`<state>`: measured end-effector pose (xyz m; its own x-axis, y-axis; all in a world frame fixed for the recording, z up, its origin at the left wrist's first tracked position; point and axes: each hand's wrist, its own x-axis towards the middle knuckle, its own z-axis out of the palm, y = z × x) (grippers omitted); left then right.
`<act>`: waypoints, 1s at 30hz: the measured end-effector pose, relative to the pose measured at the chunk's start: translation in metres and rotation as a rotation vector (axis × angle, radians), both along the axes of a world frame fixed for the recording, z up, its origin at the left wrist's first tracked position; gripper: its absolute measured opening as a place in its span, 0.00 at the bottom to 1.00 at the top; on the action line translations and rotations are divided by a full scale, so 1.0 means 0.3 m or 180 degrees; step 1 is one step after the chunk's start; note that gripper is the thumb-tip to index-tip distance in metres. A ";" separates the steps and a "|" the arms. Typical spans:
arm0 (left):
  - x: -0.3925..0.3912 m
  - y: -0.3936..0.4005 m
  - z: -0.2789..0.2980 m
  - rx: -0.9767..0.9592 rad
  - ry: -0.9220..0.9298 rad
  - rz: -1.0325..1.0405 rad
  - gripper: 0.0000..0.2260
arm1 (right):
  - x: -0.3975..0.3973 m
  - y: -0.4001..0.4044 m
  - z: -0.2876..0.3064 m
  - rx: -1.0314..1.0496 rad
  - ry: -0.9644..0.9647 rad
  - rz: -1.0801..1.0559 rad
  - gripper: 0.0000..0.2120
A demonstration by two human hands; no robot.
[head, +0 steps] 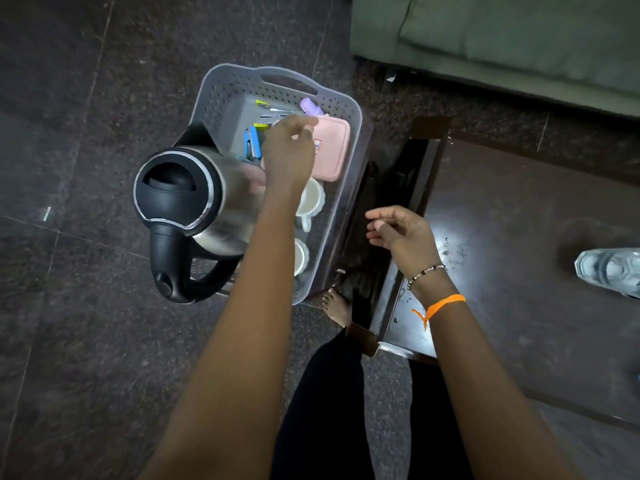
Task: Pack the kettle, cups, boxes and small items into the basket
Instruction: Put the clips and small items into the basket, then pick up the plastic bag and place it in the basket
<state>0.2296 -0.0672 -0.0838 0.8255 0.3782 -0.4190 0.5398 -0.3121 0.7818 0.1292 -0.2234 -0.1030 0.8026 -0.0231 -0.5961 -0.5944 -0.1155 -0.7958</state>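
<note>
Packing nearly done: basket (341,188) on floor holds kettle (194,202), cups (310,200), pink box (330,147). Left hand (289,150) grip loosely spread, arranging small items; right hand (401,233) half-curled, empty.

A dark wooden table (519,258) fills the right side, its glossy top catching a bright glare near its left edge. A clear plastic bottle (609,271) lies at the table's right edge. Beyond the table's far edge stands a green sofa (502,39) on dark speckled floor tiles (69,98).
</note>
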 end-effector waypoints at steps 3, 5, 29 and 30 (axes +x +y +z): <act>-0.116 -0.078 0.021 -0.0005 -0.0244 -0.0074 0.10 | -0.015 -0.061 0.018 0.0079 -0.0017 -0.0170 0.11; -0.205 -0.156 0.029 -0.0240 -0.0234 -0.0159 0.09 | -0.035 -0.120 0.030 0.0088 -0.0024 -0.0274 0.11; -0.889 -1.381 -0.217 -0.0179 0.1680 -0.3025 0.09 | -0.795 -1.623 -0.230 -0.2242 0.1079 -0.1203 0.17; -0.904 -1.412 -0.224 -0.0143 0.1705 -0.3110 0.09 | -0.806 -1.666 -0.250 -0.2373 0.1128 -0.1146 0.20</act>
